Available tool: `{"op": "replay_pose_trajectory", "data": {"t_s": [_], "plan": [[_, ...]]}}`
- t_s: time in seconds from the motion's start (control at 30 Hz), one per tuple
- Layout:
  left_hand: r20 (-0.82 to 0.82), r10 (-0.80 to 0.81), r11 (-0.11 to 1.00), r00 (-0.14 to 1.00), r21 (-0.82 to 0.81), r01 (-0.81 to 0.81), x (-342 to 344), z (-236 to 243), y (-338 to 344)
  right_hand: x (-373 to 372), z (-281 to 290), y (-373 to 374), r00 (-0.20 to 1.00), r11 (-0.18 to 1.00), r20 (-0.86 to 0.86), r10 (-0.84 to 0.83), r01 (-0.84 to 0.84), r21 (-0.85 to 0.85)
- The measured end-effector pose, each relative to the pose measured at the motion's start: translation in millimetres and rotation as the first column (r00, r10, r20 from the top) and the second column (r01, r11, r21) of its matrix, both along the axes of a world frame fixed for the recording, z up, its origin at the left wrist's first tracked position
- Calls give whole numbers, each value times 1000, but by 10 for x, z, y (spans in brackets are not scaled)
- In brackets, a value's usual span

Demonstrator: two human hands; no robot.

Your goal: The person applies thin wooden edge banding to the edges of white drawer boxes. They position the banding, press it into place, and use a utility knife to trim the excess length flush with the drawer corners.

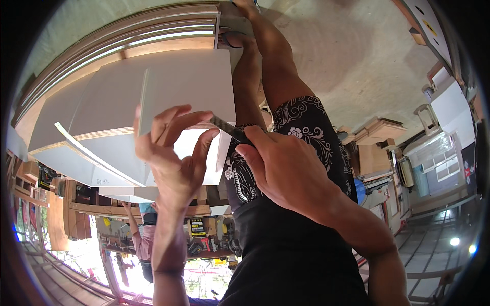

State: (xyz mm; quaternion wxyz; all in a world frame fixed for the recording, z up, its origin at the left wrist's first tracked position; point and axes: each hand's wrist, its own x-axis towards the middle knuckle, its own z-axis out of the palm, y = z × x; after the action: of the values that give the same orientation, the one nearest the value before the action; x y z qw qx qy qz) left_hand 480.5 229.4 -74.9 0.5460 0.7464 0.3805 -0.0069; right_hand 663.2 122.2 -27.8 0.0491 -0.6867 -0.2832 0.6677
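A narrow, dark flat tool (227,127), file-like with a grainy face, slants between my hands in front of my lap. My right hand (286,168) is closed around its lower right end, thumb and forefinger pressed on it. At the other end, the bent forefinger and thumb of my left hand (173,148) pinch about the tip, the remaining fingers curled loosely. Behind the left hand, a pale upright strip (145,97) stands out against a white panel; whether the fingers touch it I cannot tell. A curved white strip (99,155) runs along the panelled piece to the left.
Large white panels (189,76) with bare plywood edges fill the left side, close to my left hand. Long boards (122,41) are stacked beyond them. Cut wood pieces (377,130) lie on the floor at right. Another person (145,239) is at the lower left near tool-laden shelves.
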Motion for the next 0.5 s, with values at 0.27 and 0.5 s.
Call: {"op": "replay_pose_trajectory", "data": {"t_s": [0.27,0.5], "plan": [[214,-165,967,963,-158,201,-80,-267,261,-9,39,15,1000,1000,-6,-15,15,10],[246,-238,945,939,-164,283,-23,-318,351,-31,28,5,1000,1000,11,-7,7,6]]}}
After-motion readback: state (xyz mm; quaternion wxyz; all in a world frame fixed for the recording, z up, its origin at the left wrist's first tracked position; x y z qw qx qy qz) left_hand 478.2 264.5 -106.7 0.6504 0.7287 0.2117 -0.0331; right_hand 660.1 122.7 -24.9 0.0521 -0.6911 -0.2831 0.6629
